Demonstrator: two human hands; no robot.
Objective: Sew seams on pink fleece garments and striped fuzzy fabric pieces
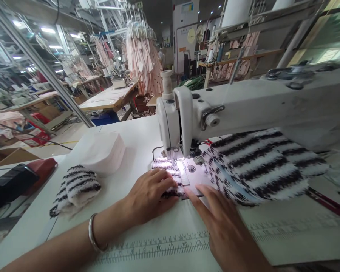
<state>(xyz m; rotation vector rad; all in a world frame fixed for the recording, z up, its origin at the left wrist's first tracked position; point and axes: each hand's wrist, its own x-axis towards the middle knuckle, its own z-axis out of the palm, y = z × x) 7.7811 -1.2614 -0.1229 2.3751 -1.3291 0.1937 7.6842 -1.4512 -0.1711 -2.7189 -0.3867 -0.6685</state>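
Observation:
My left hand (151, 192) is closed over a small piece of striped fluffy fabric (163, 164), its fingers on top and the thumb along the near edge. The fabric lies under the lit needle area of a white sewing machine (174, 117); the exact needle point is hard to make out. A short white strip (183, 172) lies at the fabric's right side, on the metal plate. My right hand (222, 219) is open, fingers stretched out, with the index fingertip by the fabric's near right edge. It holds nothing I can see.
Larger striped fluffy pieces (260, 166) lie under the machine arm at right, near dark red scissors or tweezers (328, 204). At left are a folded striped piece (76, 190) and a white block-shaped bundle (104, 151). A printed ruler (158, 247) runs along the table front.

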